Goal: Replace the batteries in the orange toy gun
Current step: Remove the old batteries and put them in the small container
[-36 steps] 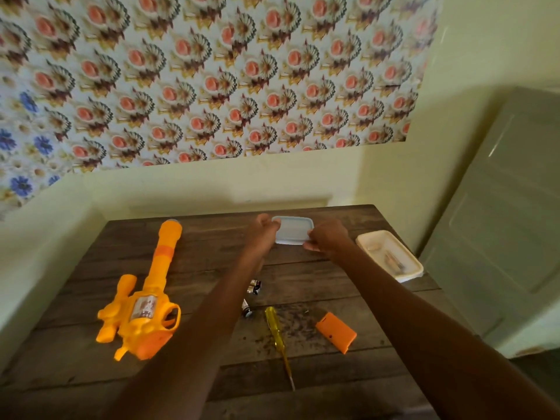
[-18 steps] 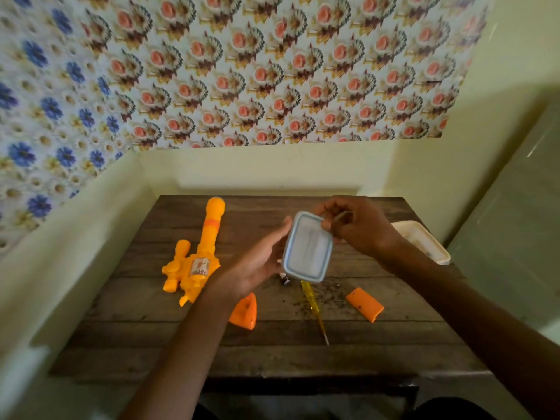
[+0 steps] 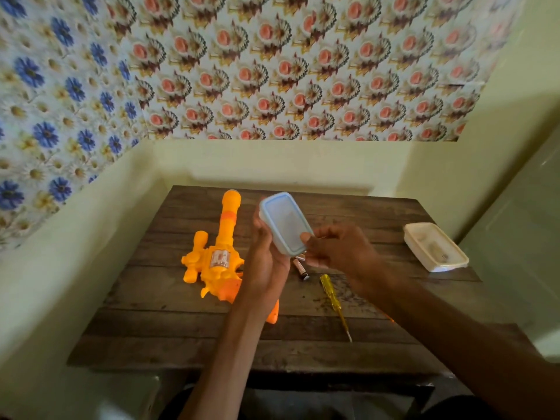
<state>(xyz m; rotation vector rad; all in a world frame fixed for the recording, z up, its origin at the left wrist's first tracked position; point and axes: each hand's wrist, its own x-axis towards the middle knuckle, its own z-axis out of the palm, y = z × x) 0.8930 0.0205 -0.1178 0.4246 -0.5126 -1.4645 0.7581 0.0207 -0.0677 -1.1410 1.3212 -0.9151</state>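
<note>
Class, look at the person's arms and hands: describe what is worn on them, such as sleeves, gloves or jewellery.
Both are bare. The left forearm and right forearm show no sleeve up to the picture's edge. The left hand and right hand wear no gloves. No watch, bracelet or ring shows on the wrists or visible fingers.

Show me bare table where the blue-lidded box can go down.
Free: the back strip of the table between the toy gun barrel and the white tray; also the near-left planks in front of the gun. Crowded: the middle, where batteries and screwdriver lie under the left hand and right hand holding the box.
</note>
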